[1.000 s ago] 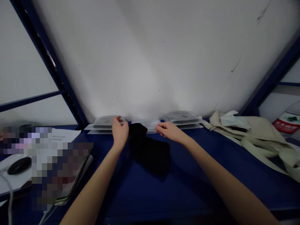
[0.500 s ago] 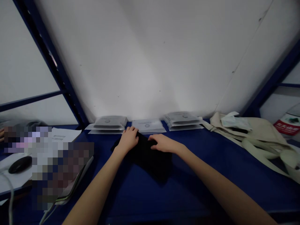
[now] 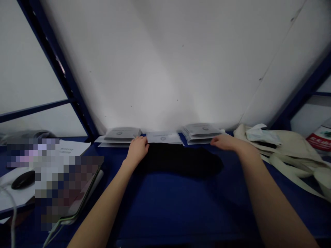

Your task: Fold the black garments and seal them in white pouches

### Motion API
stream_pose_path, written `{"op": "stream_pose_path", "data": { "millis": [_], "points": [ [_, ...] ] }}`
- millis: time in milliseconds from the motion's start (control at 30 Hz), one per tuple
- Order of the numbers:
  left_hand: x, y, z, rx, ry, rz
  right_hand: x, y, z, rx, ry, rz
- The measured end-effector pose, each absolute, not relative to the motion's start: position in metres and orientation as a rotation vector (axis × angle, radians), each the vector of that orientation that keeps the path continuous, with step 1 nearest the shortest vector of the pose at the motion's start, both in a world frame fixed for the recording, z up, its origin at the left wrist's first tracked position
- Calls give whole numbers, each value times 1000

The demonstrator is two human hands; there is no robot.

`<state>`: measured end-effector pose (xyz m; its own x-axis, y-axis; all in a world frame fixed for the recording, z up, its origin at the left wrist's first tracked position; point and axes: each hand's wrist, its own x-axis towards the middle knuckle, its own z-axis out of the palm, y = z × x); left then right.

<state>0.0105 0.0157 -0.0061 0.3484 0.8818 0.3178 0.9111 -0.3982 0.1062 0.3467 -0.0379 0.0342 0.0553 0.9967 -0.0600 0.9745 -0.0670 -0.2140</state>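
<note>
A long, flat piece of black cloth (image 3: pixel 178 159) lies along the blue table top (image 3: pixel 165 206), just in front of several clear packets. My left hand (image 3: pixel 138 150) rests on the cloth's left end, its fingertips reaching the lower edge of a stacked packet (image 3: pixel 121 135). Whether it grips the cloth, I cannot tell. My right hand (image 3: pixel 224 142) hovers flat just past the cloth's right end, next to another packet stack (image 3: pixel 201 133), and holds nothing. A single flat packet (image 3: pixel 162 137) lies between the stacks.
A crumpled canvas tote bag (image 3: pixel 284 151) lies at the right, with a red-labelled bottle (image 3: pixel 320 139) behind it. At the left are a white paper (image 3: pixel 73 147), a black computer mouse (image 3: pixel 23 179) and a blurred object. White panels in blue metal framing rise behind.
The black cloth now lies stretched out to the right instead of bunched. My right hand has left the cloth and moved right; my left hand has shifted slightly toward the packets.
</note>
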Motion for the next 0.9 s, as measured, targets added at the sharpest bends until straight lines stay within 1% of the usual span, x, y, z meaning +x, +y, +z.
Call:
{"op": "stream_pose_path", "data": {
  "millis": [100,267,433,600,733,800,867,900],
  "points": [
    [10,17,-7,-2529,-1677,-590,312,-32,30,-2080,-2070,320],
    [8,20,-6,-2593,-1652,-834,266,-20,6,-1936,-2124,419],
    [0,22,-1,-2707,-1628,-1256,263,-12,-10,-1829,-2171,411],
    [-3,26,2,-2967,-1679,-1572,264,-4,-20,-1747,-2229,269],
    [-4,21,9,-3051,-1821,-1765,259,-9,-9,-1725,-2203,264],
    [-10,17,16,-3095,-1863,-1908,262,-23,11,-1688,-2153,422],
    [-21,12,23,-3288,-1833,-1947,270,-43,37,-1589,-2204,847],
    [-27,10,26,-3458,-1792,-1870,277,-54,49,-1454,-2234,1110]
  ]
}}
